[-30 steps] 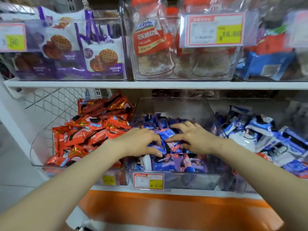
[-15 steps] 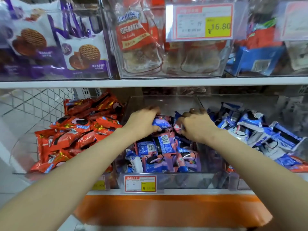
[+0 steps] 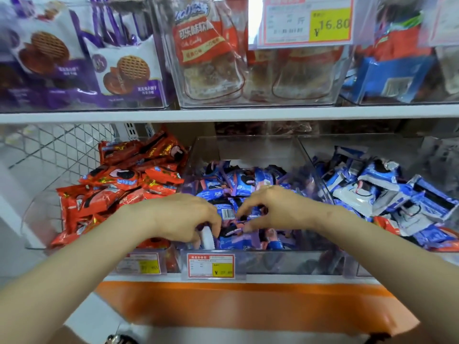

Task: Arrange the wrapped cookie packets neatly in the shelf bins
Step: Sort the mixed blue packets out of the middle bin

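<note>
Both arms are reaching into the clear plastic middle bin [image 3: 244, 147] on the lower shelf, and that is where the blue-and-purple wrapped cookie packets [image 3: 244, 182] lie, heaped loosely under and beyond the knuckles. The left hand [image 3: 183, 217] is palm down near the front of the bin, its fingers curled under and clutching packets from the heap, a white-ended one poking out just below its fingertips. The right hand [image 3: 272, 207] sits just beside it, the two nearly touching, thumb and curled fingers pinching at packets between the hands, where a barcode faces up. Out past the left hand is another clear bin piled with shiny red-orange snack packets [image 3: 119, 187], with white wire mesh [image 3: 49, 150] behind it. Out past the right hand, a third bin holds a jumble of blue-and-white wrapped packets [image 3: 372, 192]. Below both wrists a red-and-yellow price tag [image 3: 211, 265] is clipped to the bin's front wall, and under that runs an orange shelf band [image 3: 236, 306]. Above the hands a white shelf board [image 3: 223, 114] carries purple-and-white waffle cookie bags [image 3: 126, 70] and a large price label reading 16.80 [image 3: 308, 21].
</note>
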A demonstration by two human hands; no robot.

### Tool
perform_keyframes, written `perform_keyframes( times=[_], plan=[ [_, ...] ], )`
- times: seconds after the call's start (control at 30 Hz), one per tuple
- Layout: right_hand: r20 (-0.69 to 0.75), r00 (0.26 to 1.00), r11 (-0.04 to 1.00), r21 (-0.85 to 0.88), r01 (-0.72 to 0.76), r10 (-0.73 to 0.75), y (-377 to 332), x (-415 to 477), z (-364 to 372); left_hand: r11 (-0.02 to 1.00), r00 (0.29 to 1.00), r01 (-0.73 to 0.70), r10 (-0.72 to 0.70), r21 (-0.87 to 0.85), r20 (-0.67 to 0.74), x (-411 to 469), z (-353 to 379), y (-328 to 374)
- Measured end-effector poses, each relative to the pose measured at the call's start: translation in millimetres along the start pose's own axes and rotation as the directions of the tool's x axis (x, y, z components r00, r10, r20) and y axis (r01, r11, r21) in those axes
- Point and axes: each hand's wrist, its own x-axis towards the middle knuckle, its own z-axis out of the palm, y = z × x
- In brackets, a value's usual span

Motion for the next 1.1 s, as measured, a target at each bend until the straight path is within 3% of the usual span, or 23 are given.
perform_keyframes(
  times=[0.1, 0.23, 0.37, 0.43, 0.63, 0.87, 1.03, 1.1],
  plan=[
    [0.135, 0.990, 0.998, -0.052, -0.024, 0.031, -6, 0, 9, 0.996, 0.998, 0.025, -0.020, 0.088, -0.064, 4, 8, -1],
    [0.023, 0.999, 0.932, -0.362, -0.035, 0.047, -7, 0, 16, 0.992, 0.954, 0.066, -0.031, 0.107, -0.299, 5, 12, -7],
    [-0.170, 0.982, 0.820, -0.548, -0.165, 0.084, 3, -3, 7, 0.991, 0.766, 0.100, -0.134, -0.089, -0.629, -8, 1, -16],
    [-0.246, 0.961, 0.794, -0.558, -0.244, 0.122, 9, -4, 3, 0.977, 0.669, 0.120, -0.212, -0.179, -0.712, -13, -2, -17],
    [-0.380, 0.902, 0.758, -0.522, -0.392, 0.204, 19, -3, -2, 0.905, 0.571, 0.046, -0.372, -0.424, -0.732, -12, 3, -24],
    [-0.439, 0.873, 0.740, -0.510, -0.438, 0.214, 24, 4, -6, 0.774, 0.549, -0.028, -0.518, -0.633, -0.657, -10, 6, -22],
    [-0.270, 0.958, 0.887, -0.415, -0.202, 0.092, 26, 6, -6, 0.790, 0.495, -0.024, -0.523, -0.613, -0.694, -7, 9, -22],
    [-0.291, 0.956, 0.944, -0.306, -0.124, 0.031, 24, 5, -4, 0.804, 0.481, -0.025, -0.512, -0.594, -0.712, -6, 9, -22]
  ],
)
